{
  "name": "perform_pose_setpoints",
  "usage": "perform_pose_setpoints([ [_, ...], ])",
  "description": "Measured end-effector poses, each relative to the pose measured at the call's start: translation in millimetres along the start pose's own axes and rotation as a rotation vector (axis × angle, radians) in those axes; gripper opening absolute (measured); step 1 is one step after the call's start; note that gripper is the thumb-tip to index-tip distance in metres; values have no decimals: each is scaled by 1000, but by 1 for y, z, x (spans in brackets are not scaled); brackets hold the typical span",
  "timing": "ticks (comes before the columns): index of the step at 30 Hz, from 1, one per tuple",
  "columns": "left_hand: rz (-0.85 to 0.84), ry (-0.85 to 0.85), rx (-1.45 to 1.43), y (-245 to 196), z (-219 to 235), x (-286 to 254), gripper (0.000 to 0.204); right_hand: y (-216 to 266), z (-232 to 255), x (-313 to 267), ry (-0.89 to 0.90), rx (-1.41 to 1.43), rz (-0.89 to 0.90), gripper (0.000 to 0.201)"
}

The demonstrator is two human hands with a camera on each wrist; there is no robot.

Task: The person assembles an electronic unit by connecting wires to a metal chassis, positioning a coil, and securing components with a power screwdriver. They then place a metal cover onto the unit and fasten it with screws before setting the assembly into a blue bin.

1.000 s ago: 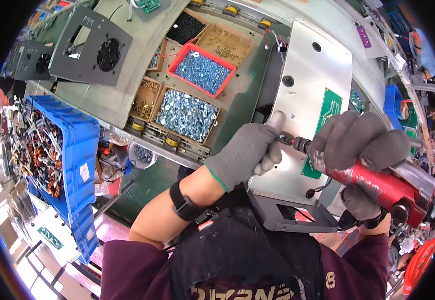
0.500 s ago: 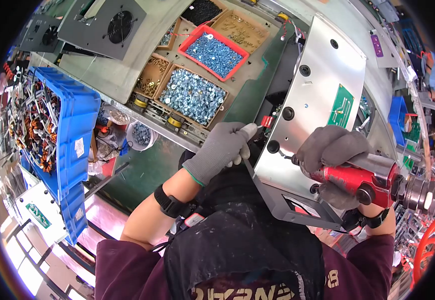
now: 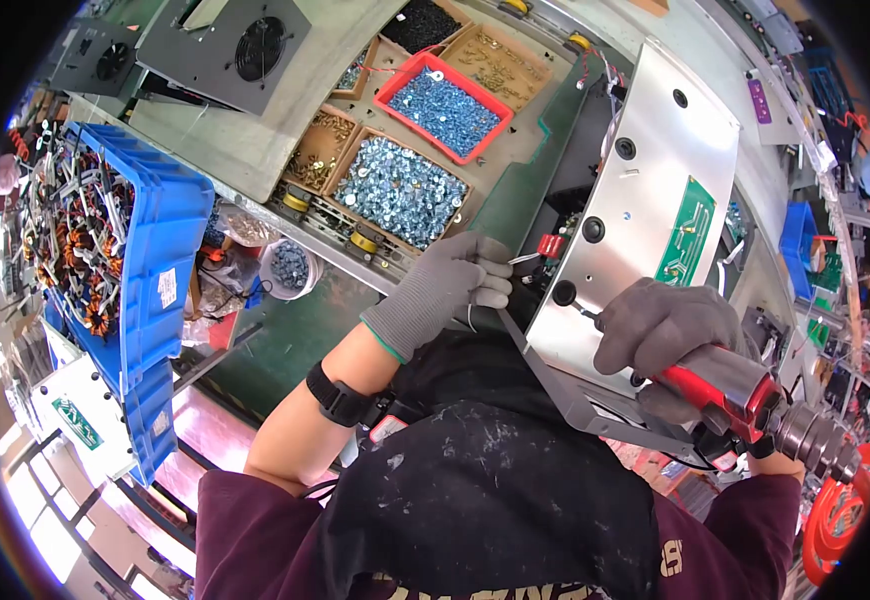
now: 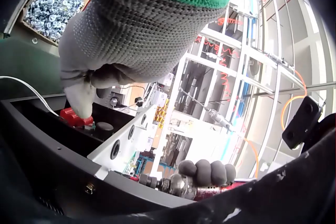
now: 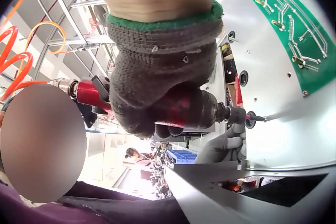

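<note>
My gloved right hand grips a red pneumatic screwdriver. Its bit meets the silver metal panel at the last of a row of round black feet; in the right wrist view the bit crosses that foot. A green circuit board sits on the panel. My gloved left hand is over the chassis edge with fingers bent; one fingertip overlaps a red block inside in the left wrist view. A white wire runs to the block. I cannot tell whether the left fingers hold anything.
A red tray of small blue-silver screws and a cardboard box of silver fasteners stand left of the panel. A blue crate full of wired parts is farther left. Grey fan panels lie at back left. Red coiled hose hangs at right.
My left hand has left the screwdriver bit, moved left and loosened its fingers. The screwdriver has swung toward the panel's near end, with its back end lower. More black feet now show.
</note>
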State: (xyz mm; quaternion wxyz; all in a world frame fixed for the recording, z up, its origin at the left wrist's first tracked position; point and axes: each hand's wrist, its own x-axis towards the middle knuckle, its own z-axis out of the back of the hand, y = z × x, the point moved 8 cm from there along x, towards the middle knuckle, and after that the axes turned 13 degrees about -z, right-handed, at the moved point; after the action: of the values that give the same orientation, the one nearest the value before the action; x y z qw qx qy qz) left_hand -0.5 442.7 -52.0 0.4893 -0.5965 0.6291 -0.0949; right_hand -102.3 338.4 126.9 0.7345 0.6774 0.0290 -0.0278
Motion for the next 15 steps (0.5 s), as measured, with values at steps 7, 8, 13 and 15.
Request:
perform_pose_setpoints([
  [7, 56, 34, 39, 2, 23, -5, 26, 17, 6, -13, -221, 122, -197, 28],
  [8, 95, 61, 81, 1, 24, -4, 25, 30, 11, -16, -295, 224, 59, 27],
  [13, 163, -28, 691, -26, 63, 6, 22, 74, 59, -121, -526, 267, 89, 24],
  [15, 1, -5, 939, -34, 90, 22, 22, 116, 62, -159, -896, -12, 324, 48],
])
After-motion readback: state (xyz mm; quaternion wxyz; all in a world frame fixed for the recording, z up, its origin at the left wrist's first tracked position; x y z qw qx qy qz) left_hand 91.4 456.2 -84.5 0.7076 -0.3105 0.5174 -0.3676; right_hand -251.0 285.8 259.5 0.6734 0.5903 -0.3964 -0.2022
